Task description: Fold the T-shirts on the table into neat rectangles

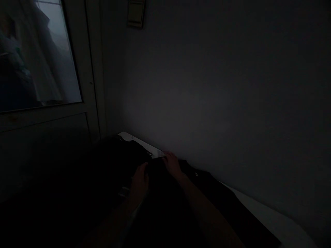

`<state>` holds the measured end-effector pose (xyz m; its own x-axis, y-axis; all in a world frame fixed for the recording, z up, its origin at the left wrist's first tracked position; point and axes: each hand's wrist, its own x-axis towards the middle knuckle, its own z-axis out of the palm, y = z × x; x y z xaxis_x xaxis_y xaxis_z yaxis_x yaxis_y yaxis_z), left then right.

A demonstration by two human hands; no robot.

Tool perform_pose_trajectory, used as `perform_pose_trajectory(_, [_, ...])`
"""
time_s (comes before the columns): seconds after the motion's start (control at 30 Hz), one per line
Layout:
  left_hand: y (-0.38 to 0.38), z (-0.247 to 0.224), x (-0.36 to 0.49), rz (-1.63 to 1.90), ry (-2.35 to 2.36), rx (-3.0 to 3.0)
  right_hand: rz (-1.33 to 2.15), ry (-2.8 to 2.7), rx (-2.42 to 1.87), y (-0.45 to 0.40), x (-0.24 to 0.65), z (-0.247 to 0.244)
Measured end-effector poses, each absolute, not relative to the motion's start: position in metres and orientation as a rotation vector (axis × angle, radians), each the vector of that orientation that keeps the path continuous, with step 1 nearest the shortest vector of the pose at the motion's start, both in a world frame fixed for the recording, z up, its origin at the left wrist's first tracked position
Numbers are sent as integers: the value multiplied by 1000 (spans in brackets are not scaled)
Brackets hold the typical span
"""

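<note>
The view is very dark. Black cloth (219,193), which looks like a garment with a small pale mark near its top, is spread over a white surface. My left hand (140,179) rests at the cloth's left part, its fingers bent and partly lost in shadow. Farther right, my right hand (172,163) lies at the cloth's upper edge, beside a bare white strip. More black cloth (116,155) lies to the left. Whether either hand pinches the cloth is too dark to make out.
The white surface (274,215) borders a plain grey wall (207,86). A door (43,134) with a glass pane stands at the left, pale hanging fabric (38,51) showing through it. A small frame (136,13) hangs high on the wall.
</note>
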<state>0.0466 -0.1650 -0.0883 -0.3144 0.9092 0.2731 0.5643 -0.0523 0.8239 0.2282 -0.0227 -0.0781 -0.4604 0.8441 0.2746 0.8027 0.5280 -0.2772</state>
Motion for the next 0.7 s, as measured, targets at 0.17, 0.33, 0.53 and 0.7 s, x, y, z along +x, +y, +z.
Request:
perform_pose_trajectory(0.17, [-177,-61,46,1377,1872,1911,32,-2444,-1347,-78,297,-87])
perform_pose_trajectory(0.33, [-184,-35,67,987,1591,2290,-27,-2291,-1777,-104,418,-88])
perform_pose_trajectory(0.53, [-123,-30,152,510,1386,2591,-22,-2204,-1926,-90,474,-86])
perform_pose_trajectory(0.7, [-63,-58,186,375,1533,2566,-10,-2216,-1955,-86,471,-108])
